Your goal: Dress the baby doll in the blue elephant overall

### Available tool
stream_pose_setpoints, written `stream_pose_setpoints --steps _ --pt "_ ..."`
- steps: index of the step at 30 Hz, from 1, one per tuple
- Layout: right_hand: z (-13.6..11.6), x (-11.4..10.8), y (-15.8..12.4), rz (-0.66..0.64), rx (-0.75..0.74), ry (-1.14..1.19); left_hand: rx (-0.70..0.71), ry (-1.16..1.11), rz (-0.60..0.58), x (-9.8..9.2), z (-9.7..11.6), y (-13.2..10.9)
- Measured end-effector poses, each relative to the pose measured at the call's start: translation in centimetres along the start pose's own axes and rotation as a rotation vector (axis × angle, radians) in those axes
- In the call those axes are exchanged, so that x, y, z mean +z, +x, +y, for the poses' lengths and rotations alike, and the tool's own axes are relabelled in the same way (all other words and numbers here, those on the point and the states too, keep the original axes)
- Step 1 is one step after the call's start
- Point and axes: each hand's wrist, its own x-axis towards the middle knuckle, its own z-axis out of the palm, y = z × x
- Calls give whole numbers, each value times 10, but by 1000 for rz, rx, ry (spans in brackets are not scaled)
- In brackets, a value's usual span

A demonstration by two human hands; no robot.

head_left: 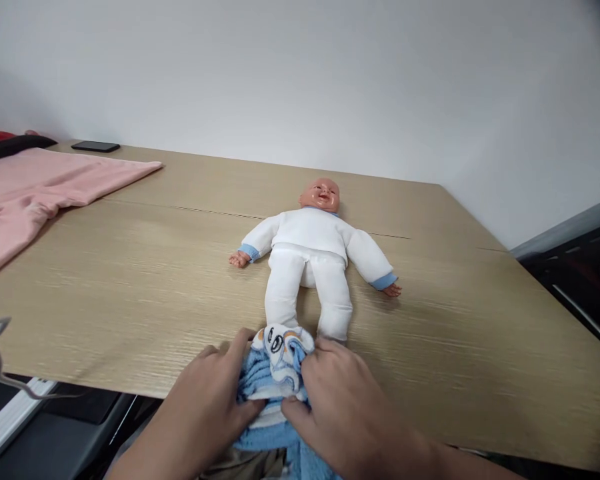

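A baby doll (310,233) lies on its back on the wooden table (180,267), head away from me, arms spread and legs toward me. It has a white cloth body with blue cuffs. At the near edge, a bunched blue and white terry garment (270,393) with a cartoon face on it covers the ends of the doll's legs. My left hand (220,387) grips the garment's left side, thumb pressed on the fabric. On the other side my right hand (335,393) pinches the cloth beside the doll's foot. Both feet are hidden.
Pink cloth (40,193) is spread over the table's left side. Behind it lie a dark phone (95,146) and a black and red item (10,143). A white cable (0,353) hangs at the near left. A wall stands behind the table.
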Motion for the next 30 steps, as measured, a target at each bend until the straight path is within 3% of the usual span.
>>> stream_pose_setpoints --steps 3,6,11,14,18,24,30 --pt "5 2 -2 166 -16 -69 60 2 104 1 5 9" --pt "18 8 -6 231 -75 -60 142 -129 188 6 4 17" --pt "38 26 -10 281 -262 117 306 -483 253 21 -3 24" --pt "42 31 -8 383 -250 298 321 -664 251 27 -7 25" --pt "47 29 -4 484 -250 458 416 -729 272 24 -12 26" --pt "54 26 2 467 -319 470 478 -862 292 15 -11 35" --pt "56 22 2 444 -359 554 469 -1073 225 23 -8 43"
